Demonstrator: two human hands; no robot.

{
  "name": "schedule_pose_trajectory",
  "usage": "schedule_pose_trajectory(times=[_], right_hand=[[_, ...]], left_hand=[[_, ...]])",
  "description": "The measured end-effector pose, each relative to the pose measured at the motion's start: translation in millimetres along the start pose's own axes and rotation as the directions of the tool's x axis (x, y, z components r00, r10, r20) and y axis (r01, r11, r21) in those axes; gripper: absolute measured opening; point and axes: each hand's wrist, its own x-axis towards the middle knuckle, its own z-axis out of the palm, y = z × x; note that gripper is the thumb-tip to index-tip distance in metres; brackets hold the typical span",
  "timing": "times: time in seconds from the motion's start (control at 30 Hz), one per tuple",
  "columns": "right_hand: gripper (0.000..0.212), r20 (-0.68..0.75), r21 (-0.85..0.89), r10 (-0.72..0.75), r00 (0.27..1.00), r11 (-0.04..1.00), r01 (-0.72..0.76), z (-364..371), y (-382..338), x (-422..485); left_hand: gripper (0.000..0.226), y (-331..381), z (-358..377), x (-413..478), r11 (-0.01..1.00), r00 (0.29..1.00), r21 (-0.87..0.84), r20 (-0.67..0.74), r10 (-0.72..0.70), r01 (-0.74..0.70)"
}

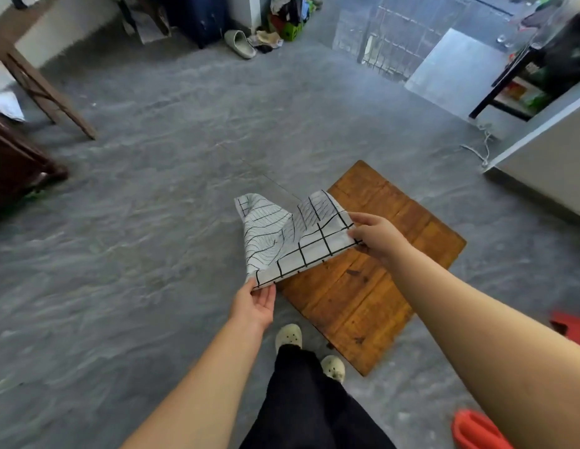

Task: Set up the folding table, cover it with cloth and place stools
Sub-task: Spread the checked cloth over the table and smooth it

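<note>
A small wooden folding table point(376, 286) stands low on the grey floor just right of my feet, its brown plank top facing up. A white cloth point(282, 234) with a black grid pattern hangs folded in the air over the table's left edge. My left hand point(254, 304) pinches the cloth's near corner. My right hand point(377, 234) grips its right corner above the tabletop. The cloth sags and bunches between the two hands. No stools are clearly visible.
A red plastic item point(572, 328) and an orange slipper point(476, 429) lie at the right. A white cabinet point(547, 157) stands at the right, a dark shelf point(521, 82) behind it. A wooden bench leg point(45, 89) and dark furniture point(19, 163) sit at the left.
</note>
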Motion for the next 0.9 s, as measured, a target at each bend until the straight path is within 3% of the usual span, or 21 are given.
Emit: schedule_pose_trajectory(times=[0.13,0.43,0.73,0.9], right_hand=[[0.04,-0.034,-0.022,0.041,0.999,0.999,-0.042,-15.1,6.6,13.6],[0.038,0.048,-0.02,0.053,0.997,0.998,-0.052,-67.0,30.6,44.1],[0.028,0.25,-0.047,0.044,0.967,0.998,-0.034,-162.0,42.1,78.8],[0.024,0.288,-0.102,0.089,0.954,0.993,-0.062,-225.1,45.6,84.6]], left_hand=[[0.013,-19.0,8.8,10.8,0.999,0.999,-0.01,-0.024,-0.038,0.038],[0.01,-72.4,25.6,13.0,0.995,0.997,-0.099,-0.064,-0.033,0.027],[0.011,-184.0,59.7,-2.9,0.958,0.989,-0.267,-0.126,0.072,-0.104],[0.004,-251.3,76.2,-23.0,0.942,0.989,-0.317,-0.131,0.075,-0.113]])
